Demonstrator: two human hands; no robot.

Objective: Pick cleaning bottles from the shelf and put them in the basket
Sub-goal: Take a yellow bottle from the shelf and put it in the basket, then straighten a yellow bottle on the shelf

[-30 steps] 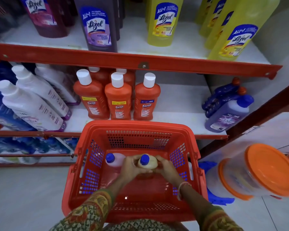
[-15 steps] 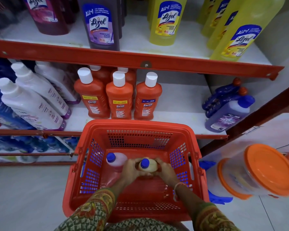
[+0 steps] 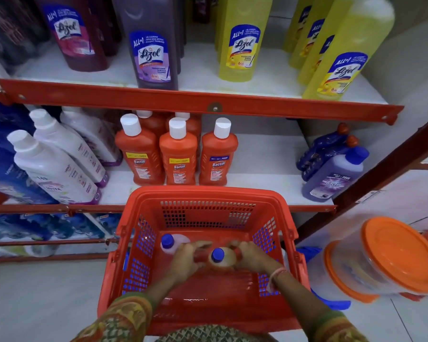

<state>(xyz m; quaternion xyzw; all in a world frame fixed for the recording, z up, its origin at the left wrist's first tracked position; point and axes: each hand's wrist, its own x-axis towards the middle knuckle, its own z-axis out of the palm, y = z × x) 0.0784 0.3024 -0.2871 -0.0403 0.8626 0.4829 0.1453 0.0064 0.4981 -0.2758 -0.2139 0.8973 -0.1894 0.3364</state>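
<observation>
Down inside the red basket we clasp the blue-capped bottle upright between left hand and right hand — cap toward us, both equally near — beside another blue-capped bottle standing to its left.

Red-framed metal shelving, white shelf boards, pale tiled floor, soft indoor light.

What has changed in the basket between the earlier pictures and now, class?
Very little. Both hands, left and right, still clasp the cream bottle with the blue cap low in the red basket; nothing taken up or let go. The pink bottle beside it stays put, as do the shelf bottles.
</observation>
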